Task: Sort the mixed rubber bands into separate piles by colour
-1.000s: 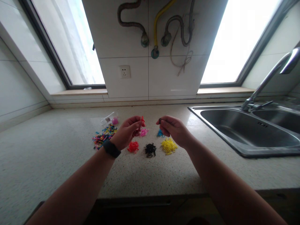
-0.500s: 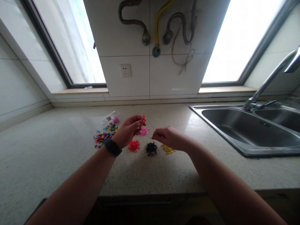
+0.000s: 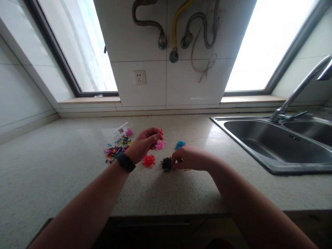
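Note:
My left hand (image 3: 141,147), with a dark band on its wrist, pinches a few red rubber bands (image 3: 161,134) above the counter. Beneath its fingertips lies a small pile of pink rubber bands (image 3: 160,145); a red pile (image 3: 148,161) is nearer to me. My right hand (image 3: 190,158) is down at the right edge of the black rubber band pile (image 3: 166,164), its fingers curled together. Whatever is between those fingertips is too small to make out. That hand covers most of the yellow pile (image 3: 187,169). Just beyond it sits a blue pile (image 3: 180,144).
A larger heap of mixed-colour bands (image 3: 116,151) lies left of my left hand. Behind it are a clear plastic bag (image 3: 119,130) and a pink round thing (image 3: 128,131). A steel sink (image 3: 243,166) with a tap (image 3: 295,90) is set into the counter (image 3: 166,197) at right.
My right hand, pinching something dark a second ago, has come down toward me to the black pile, covering most of the yellow one. My left hand keeps its red bands almost in place.

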A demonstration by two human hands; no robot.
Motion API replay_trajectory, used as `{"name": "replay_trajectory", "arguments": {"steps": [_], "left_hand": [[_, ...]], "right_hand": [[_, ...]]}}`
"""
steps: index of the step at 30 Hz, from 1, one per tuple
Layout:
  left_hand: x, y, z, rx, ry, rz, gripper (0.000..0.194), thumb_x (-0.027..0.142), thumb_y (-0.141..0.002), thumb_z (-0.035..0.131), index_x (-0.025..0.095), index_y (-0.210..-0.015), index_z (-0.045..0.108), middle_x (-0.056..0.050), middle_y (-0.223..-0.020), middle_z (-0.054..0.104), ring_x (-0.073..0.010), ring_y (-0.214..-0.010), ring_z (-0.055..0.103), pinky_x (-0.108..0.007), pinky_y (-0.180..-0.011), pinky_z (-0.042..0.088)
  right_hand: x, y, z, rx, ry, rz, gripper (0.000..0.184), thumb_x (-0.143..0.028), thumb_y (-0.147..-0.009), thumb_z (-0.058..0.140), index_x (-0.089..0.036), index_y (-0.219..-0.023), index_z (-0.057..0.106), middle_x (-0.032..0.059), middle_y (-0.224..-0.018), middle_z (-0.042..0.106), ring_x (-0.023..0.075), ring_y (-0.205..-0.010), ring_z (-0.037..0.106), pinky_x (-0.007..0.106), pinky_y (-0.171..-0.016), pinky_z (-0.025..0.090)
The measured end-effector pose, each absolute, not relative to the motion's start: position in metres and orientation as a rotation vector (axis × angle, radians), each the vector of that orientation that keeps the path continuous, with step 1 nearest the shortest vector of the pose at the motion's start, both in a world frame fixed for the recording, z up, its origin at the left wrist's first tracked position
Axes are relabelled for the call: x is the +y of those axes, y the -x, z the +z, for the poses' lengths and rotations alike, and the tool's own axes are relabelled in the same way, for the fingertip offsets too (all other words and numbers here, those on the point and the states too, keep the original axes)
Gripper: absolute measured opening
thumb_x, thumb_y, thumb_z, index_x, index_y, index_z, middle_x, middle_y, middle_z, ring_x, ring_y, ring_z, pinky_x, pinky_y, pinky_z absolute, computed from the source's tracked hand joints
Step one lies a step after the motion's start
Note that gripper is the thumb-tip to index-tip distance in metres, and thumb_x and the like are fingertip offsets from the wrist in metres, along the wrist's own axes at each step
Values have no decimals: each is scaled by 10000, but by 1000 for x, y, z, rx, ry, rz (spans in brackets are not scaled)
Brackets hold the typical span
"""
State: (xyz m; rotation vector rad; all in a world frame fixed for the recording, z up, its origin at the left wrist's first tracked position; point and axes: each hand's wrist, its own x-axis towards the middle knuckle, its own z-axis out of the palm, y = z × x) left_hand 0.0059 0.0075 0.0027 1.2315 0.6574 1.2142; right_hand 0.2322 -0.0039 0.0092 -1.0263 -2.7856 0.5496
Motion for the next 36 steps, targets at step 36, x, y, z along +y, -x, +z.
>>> {"name": "replay_trajectory", "arguments": {"steps": [36], "left_hand": [[4, -10, 2, 651, -1401, 1115, 240, 325, -801, 793, 176, -905, 635, 8, -733, 655, -81, -593, 551, -196, -530, 409]], "right_hand": [[2, -225, 0, -1855, 813, 769, 238, -403, -880, 701, -190, -975, 654, -40, -690, 516, 90, -580, 419, 257, -522, 329]]}}
